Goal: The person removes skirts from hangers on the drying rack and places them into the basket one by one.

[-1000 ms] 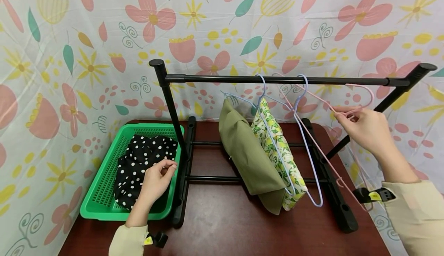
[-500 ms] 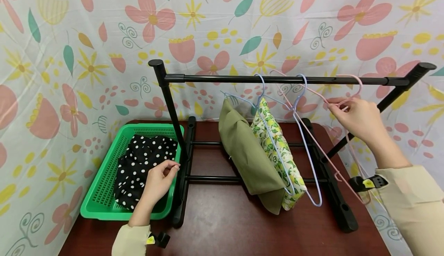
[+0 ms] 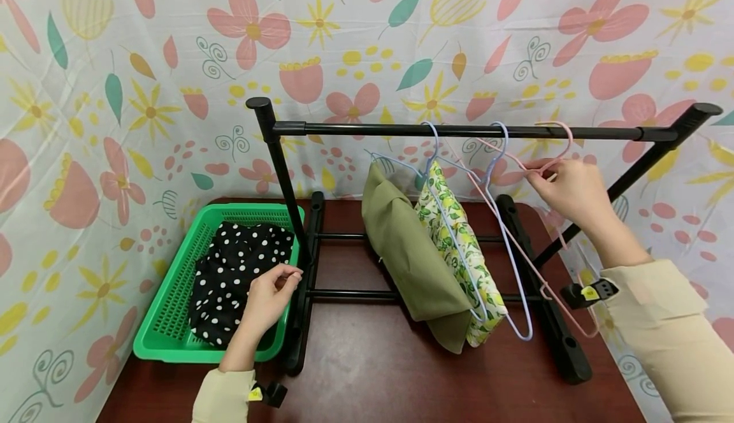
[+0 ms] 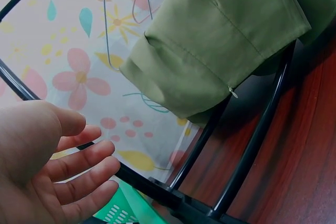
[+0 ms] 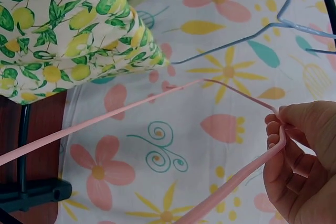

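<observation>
In the head view my right hand (image 3: 573, 190) pinches a pink hanger (image 5: 94, 124) at the neck, with its hook over the black rail (image 3: 367, 130). The right wrist view shows thumb and fingertips meeting on it. To its left hang two lavender-blue hangers (image 3: 506, 143). Draped there are an olive green garment (image 3: 401, 244) with a small zipper pull and a lemon-print cloth (image 3: 482, 289). My left hand (image 3: 269, 299) hovers by the basket's right side, fingers loosely bent and holding nothing. Beneath and beside it, a black polka-dot cloth (image 3: 229, 270) lies in the green basket (image 3: 201, 357).
The rack's left upright (image 3: 281, 181) stands between the basket and the hanging clothes. Its base bars and feet (image 3: 564, 346) rest on the dark red-brown table (image 3: 373, 372). A floral curtain (image 3: 189, 2) hangs behind and along both sides.
My right hand has slid the pink hanger leftward along the rail, closer to the blue hangers. The left hand has drifted slightly right. The clothes and basket have stayed put.
</observation>
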The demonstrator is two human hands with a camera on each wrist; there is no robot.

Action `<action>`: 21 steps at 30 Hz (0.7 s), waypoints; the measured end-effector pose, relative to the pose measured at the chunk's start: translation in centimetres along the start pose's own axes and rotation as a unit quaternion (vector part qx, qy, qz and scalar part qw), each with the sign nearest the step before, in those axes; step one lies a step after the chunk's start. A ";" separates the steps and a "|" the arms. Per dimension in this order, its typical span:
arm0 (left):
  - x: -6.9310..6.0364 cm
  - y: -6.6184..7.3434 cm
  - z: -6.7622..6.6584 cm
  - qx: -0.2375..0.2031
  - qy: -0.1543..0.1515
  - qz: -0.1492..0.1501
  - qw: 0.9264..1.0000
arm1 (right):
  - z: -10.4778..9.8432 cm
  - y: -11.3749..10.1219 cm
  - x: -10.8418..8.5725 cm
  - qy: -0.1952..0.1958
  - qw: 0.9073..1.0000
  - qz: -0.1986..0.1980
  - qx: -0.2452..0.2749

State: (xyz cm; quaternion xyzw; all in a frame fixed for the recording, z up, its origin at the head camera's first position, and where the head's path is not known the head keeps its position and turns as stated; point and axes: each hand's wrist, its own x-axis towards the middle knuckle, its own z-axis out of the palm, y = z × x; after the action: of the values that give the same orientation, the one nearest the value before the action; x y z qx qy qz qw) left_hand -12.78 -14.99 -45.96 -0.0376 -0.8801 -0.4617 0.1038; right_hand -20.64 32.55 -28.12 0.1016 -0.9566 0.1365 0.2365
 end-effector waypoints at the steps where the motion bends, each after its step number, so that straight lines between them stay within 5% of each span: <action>1: 0.0 0.0 0.1 -0.001 0.001 0.000 1.000 | 0.1 0.0 0.0 0.000 1.000 0.003 0.000; 12: 0.2 0.2 0.6 -0.026 -0.004 0.008 1.000 | 0.8 -0.3 0.0 -0.009 1.000 0.019 0.009; 21: 0.2 0.3 0.9 -0.016 -0.009 0.006 1.000 | 1.5 0.1 0.1 0.021 1.000 0.012 0.019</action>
State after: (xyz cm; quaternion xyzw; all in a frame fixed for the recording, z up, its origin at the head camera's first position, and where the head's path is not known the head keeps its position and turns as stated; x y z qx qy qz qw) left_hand -13.07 -14.11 -46.13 -0.0486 -0.8735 -0.4744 0.0980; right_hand -21.37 32.18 -29.35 0.0917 -0.9498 0.1594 0.2530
